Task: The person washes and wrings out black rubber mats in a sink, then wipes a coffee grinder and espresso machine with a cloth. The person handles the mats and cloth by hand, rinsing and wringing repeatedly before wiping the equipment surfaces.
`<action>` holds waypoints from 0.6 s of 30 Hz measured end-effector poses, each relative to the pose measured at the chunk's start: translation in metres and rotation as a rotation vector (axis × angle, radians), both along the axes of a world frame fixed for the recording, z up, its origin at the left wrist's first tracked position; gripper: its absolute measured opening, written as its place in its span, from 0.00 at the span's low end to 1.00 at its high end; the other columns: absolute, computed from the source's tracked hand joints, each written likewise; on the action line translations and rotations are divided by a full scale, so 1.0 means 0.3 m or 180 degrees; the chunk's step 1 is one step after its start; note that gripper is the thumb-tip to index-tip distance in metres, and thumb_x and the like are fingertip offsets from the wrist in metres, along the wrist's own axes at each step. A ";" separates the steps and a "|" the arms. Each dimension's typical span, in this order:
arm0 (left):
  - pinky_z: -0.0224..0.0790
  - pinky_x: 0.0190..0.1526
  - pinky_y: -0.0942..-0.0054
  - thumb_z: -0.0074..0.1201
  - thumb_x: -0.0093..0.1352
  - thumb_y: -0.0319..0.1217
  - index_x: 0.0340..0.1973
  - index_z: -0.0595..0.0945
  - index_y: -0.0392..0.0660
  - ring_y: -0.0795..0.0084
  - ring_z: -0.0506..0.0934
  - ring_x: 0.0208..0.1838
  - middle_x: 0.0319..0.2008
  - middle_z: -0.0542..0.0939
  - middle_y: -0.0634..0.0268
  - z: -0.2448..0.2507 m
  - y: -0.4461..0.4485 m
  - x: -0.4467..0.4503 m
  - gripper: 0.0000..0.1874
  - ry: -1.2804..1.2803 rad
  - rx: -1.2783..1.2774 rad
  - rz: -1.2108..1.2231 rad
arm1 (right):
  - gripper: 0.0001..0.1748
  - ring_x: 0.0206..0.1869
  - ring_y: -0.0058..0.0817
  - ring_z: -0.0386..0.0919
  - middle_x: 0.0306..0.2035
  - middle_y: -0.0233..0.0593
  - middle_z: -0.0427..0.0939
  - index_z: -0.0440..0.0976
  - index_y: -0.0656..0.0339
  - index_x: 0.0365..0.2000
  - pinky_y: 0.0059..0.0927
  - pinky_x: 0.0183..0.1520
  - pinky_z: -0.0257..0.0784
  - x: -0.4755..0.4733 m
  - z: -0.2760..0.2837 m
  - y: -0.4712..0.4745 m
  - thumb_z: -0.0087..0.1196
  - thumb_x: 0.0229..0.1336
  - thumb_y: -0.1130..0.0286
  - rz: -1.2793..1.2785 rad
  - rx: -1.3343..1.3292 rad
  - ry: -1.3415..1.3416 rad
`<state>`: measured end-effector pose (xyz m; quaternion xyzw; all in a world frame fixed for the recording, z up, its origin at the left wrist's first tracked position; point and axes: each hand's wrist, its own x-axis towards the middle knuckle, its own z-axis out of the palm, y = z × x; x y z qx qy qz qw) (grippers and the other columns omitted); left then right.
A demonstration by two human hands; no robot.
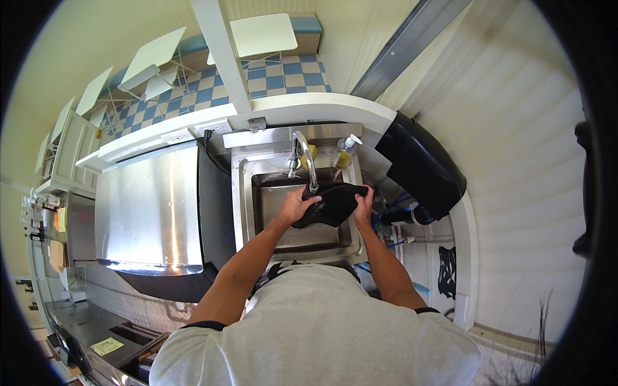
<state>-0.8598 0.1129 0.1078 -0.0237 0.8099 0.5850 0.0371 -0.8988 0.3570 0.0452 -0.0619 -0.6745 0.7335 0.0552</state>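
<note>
Both my hands hold a black cloth-like piece [333,206] spread between them over a stainless steel sink [245,227]. My left hand [295,206] grips its left edge, thumb on top. At the right edge, my right hand [363,203] pinches a corner between thumb and fingers. The curved chrome faucet [305,144] ends just above the piece, beside my left thumb. Pale wet-looking specks show on the black surface below the spout; whether water is running is hard to tell. The fingers underneath are hidden.
Behind the sink stand a clear pump bottle [344,152] with yellow liquid and a yellow sponge-like item [309,155]. A steel-topped appliance [149,207] is to the left. A black plastic housing [425,164], hoses and pipes [398,239] are to the right. White tables [263,34] stand beyond the ledge.
</note>
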 end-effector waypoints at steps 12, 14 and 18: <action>0.74 0.41 0.61 0.66 0.66 0.42 0.47 0.80 0.37 0.49 0.82 0.39 0.34 0.84 0.45 -0.020 0.034 0.077 0.23 0.0118 -0.0463 0.0183 | 0.22 0.55 0.34 0.71 0.53 0.47 0.73 0.61 0.66 0.59 0.32 0.63 0.62 0.047 -0.067 -0.015 0.47 0.67 0.75 0.0043 -0.0095 -0.0195; 0.75 0.44 0.65 0.66 0.67 0.38 0.45 0.79 0.36 0.64 0.84 0.38 0.34 0.85 0.50 -0.067 0.020 0.097 0.19 0.0461 0.0197 0.0441 | 0.21 0.55 0.38 0.72 0.52 0.50 0.73 0.61 0.66 0.59 0.34 0.63 0.63 0.053 -0.058 -0.033 0.46 0.67 0.75 0.0228 0.0429 0.0003; 0.73 0.48 0.69 0.66 0.67 0.32 0.50 0.80 0.35 0.70 0.81 0.41 0.40 0.85 0.59 -0.125 -0.053 0.119 0.20 -0.0270 0.1387 0.1075 | 0.21 0.55 0.45 0.73 0.51 0.55 0.73 0.62 0.64 0.58 0.38 0.61 0.64 0.063 -0.046 -0.113 0.46 0.66 0.74 0.0579 0.1150 0.0126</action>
